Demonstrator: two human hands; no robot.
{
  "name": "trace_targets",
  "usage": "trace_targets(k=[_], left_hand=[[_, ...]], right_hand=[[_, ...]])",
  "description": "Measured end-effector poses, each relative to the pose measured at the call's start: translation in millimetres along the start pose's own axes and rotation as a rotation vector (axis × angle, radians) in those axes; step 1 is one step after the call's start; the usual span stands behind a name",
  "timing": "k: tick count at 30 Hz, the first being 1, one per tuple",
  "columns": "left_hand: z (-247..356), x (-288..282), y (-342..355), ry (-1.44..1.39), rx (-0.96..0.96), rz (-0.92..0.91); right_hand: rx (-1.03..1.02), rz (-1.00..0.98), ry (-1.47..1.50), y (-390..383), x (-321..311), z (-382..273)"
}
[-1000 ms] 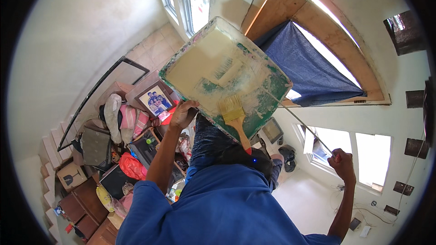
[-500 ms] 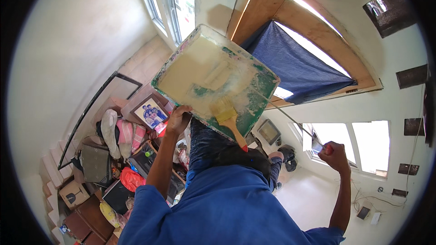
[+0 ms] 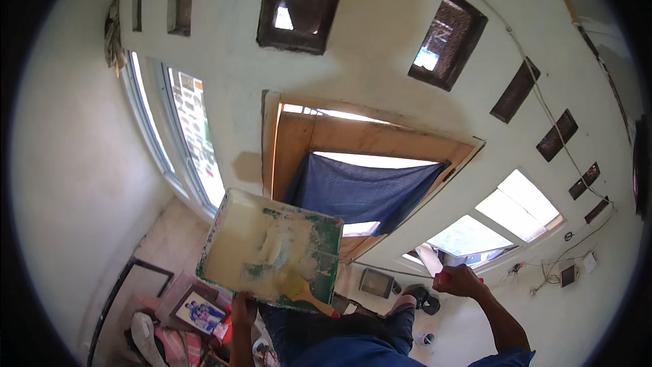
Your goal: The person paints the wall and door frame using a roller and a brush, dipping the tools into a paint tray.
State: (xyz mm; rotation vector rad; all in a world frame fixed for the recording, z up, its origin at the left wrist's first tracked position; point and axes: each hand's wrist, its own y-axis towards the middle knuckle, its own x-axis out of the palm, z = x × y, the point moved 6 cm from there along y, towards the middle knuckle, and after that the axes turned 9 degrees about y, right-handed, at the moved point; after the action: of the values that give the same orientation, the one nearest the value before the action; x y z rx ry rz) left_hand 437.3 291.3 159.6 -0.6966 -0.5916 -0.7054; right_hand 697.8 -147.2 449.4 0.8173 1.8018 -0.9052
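Left grip (image 3: 244,308) clasps the paint tray (image 3: 329,239) at its near edge; right grip (image 3: 463,281) is wrapped round a red handle (image 3: 442,278).

The left hand's (image 3: 244,310) fingers are partly hidden beneath the tray (image 3: 327,243); the brush's (image 3: 307,292) bristles blur. The lower edge crops the shirt (image 3: 363,353).

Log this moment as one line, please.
Left hand: holding paint tray at near edge | Right hand: gripping red handle | Brush: lying on tray, handle toward person
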Motion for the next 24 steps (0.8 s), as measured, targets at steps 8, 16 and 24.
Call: trace_targets(k=[8, 16, 24], left_hand=[[11.7, 24.0, -7.1, -0.022, -0.017, -0.076], [11.3, 38.3, -4.3, -0.024, -0.037, -0.166], [1.3, 12.8, 6.1, 0.004, -0.1, -0.125]], right_hand=[[-0.077, 0.326, -0.079, -44.1, 17.7, 15.4], [0.128, 0.175, 0.095, -73.9, 88.5, 41.3], [0.083, 0.339, 0.639, -59.4, 134.1, 21.6]])
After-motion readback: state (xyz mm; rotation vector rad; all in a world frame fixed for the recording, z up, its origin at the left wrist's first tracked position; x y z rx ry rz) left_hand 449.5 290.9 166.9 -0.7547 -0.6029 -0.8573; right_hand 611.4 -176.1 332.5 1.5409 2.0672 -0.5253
